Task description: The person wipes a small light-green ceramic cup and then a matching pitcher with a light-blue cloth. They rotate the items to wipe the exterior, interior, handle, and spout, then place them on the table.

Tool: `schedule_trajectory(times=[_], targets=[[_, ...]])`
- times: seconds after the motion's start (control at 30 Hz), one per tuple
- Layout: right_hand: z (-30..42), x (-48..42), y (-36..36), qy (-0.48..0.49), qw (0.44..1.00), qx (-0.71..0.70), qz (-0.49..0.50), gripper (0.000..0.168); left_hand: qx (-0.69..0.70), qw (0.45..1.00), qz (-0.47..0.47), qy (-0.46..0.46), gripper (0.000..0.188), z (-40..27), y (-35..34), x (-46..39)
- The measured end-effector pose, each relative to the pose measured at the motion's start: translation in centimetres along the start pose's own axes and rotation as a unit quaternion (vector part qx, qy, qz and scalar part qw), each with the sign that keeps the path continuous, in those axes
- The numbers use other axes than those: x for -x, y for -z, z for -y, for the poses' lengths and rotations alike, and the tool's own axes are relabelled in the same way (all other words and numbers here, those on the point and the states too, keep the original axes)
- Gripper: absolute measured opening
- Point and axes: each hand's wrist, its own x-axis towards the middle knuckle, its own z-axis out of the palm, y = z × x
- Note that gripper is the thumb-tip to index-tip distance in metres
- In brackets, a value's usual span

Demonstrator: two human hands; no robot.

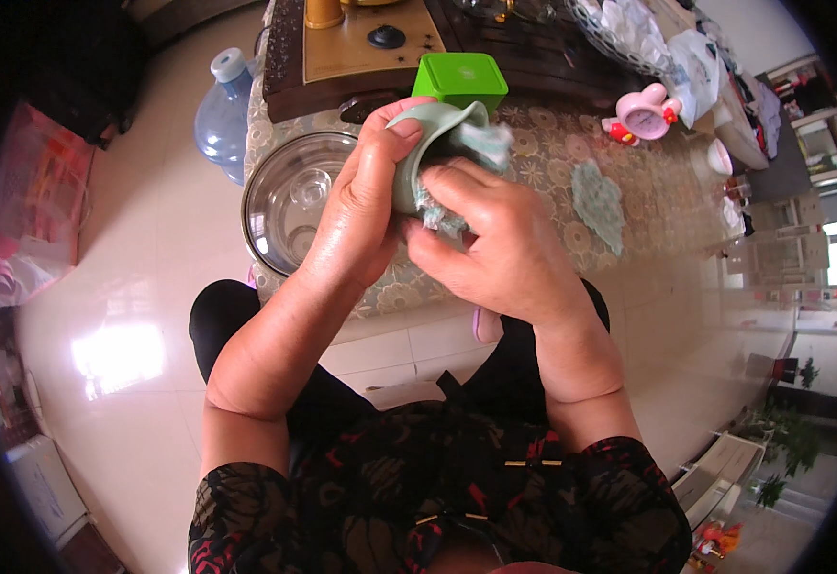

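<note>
My left hand [371, 172] grips a pale green pitcher or cup with a spouted rim [407, 168], tilted so that its mouth faces right. In my right hand [493, 229] is a green and white cloth [486, 143], bunched up and partly inside the mouth; its upper end is blurred. My right fingertips reach into the opening. Below and left of the hands, a steel-rimmed glass bowl [249, 229] stands on the patterned tablecloth and holds a small clear glass cup [310, 188]. Part of the vessel is hidden behind my fingers.
Just beyond the hands is a green box [461, 75], beside a dark wooden tea tray [282, 97]. A pink alarm clock [644, 115] and a green-white cloth [598, 204] lie to the right. A large water bottle [221, 122] stands left of the table.
</note>
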Motion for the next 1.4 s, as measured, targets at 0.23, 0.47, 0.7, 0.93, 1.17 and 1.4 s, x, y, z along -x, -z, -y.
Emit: schedule_trajectory(times=[0.23,0.47,0.7,0.93,1.17,1.4], targets=[[1.1,0.0,1.4,-0.142,0.912,-0.382,0.048,0.025,-0.091,0.991,0.024,-0.099,0.043,0.2,-0.4,0.5],[0.3,0.0,1.3,-0.258,0.595,-0.757,-0.074,0.03,-0.17,0.94,0.078,-0.287,0.055,2.5,0.4,-0.1],[-1.5,-0.3,0.8,-0.157,0.852,-0.494,-0.07,0.025,-0.2,0.951,0.126,-0.199,0.065,0.6,0.9,-0.7],[-2.5,-0.4,-1.9,0.095,0.993,0.029,-0.065,0.036,0.036,0.996,0.008,0.079,0.057,-1.0,0.9,-0.7],[0.2,-0.3,-1.4,-0.158,0.908,-0.387,-0.02,0.031,-0.006,0.998,0.041,-0.039,0.048,-0.2,0.8,-0.6],[-0.4,-0.3,-0.4,-0.204,0.637,-0.743,-0.044,0.02,-0.194,0.946,0.101,-0.239,0.053,0.3,1.1,-0.4]])
